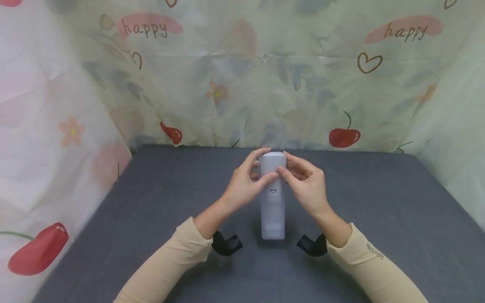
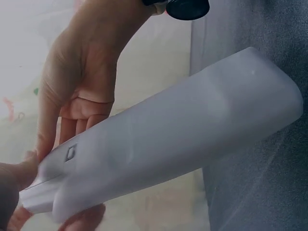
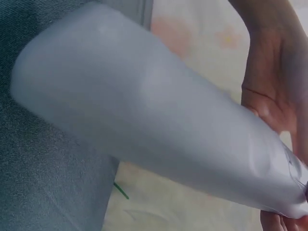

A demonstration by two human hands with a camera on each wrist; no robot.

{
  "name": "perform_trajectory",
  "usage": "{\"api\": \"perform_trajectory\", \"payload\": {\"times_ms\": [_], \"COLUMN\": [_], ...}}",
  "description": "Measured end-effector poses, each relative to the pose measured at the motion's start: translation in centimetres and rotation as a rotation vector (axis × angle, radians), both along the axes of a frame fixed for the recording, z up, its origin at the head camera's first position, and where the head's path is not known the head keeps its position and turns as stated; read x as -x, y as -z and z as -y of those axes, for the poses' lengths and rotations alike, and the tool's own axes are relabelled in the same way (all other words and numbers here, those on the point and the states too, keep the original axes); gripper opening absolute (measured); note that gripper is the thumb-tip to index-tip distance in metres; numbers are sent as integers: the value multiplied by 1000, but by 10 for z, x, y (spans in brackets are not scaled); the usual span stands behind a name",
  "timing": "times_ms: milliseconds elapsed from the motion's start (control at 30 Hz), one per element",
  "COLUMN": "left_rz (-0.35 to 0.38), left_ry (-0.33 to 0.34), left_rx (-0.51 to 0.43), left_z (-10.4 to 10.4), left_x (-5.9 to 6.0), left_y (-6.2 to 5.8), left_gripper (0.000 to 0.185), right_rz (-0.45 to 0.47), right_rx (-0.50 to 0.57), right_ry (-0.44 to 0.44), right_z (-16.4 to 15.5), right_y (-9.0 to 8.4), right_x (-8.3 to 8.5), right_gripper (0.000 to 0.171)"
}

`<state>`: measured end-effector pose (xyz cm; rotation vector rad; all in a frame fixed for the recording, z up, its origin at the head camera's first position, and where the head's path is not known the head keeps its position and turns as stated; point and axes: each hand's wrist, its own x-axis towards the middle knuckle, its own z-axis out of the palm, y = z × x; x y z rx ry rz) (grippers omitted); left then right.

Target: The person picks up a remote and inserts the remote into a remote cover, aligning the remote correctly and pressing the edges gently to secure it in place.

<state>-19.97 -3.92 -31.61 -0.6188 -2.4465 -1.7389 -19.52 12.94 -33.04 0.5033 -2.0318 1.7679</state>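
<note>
A tall, narrow, pale lavender plastic container (image 1: pixel 273 214) is held in front of me, its narrow side toward me and a small slot or catch below the top. My left hand (image 1: pixel 246 181) grips its upper end from the left, thumb on the near face. From the other side, my right hand (image 1: pixel 308 185) pinches the same end, its thumb close to the left one. A seam crosses the container's top in the left wrist view, where the right hand (image 2: pixel 82 72) also shows. Whether the lower end touches the table cannot be told.
A dark grey cloth-covered table (image 1: pixel 170 181) lies beneath. Printed curtains with flowers, cherries and writing hang at the back (image 1: pixel 250 105) and both sides. Black curved wrist mounts (image 1: pixel 229 246) stick out below both wrists.
</note>
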Motion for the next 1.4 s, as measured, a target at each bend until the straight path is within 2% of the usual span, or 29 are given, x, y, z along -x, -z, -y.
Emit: {"api": "perform_trajectory", "payload": {"times_ms": [67,167,233,433,533,667,933,1167,1400], "left_rz": [-13,-52,-40,161,211,238,289,337,295], "left_ry": [-42,-124,-139,-25,4,39,193,201,212], "left_rx": [-37,-70,-58,-33,-37,2,61,81,98], "left_z": [2,8,12,20,21,22,27,29,29], "left_x": [0,2,3,7,8,9,9,13,14], "left_y": [-1,-3,-4,-3,-2,-1,-1,2,4], "left_gripper": [51,34,24,24,25,27,31,24,21], "right_rz": [6,12,19,40,52,58,65,95,86], "right_rx": [7,10,13,-10,-35,-56,-55,-85,-116], "right_ry": [0,-10,-24,-58,-69,-88,-152,-210,-219], "right_z": [-1,-3,-4,-6,-6,-6,-7,-7,-6], "right_y": [0,-1,-1,0,0,0,0,2,1], "right_x": [0,-1,-2,-4,-6,-8,-9,-9,-10], "right_gripper": [42,41,41,43,43,43,41,42,40]}}
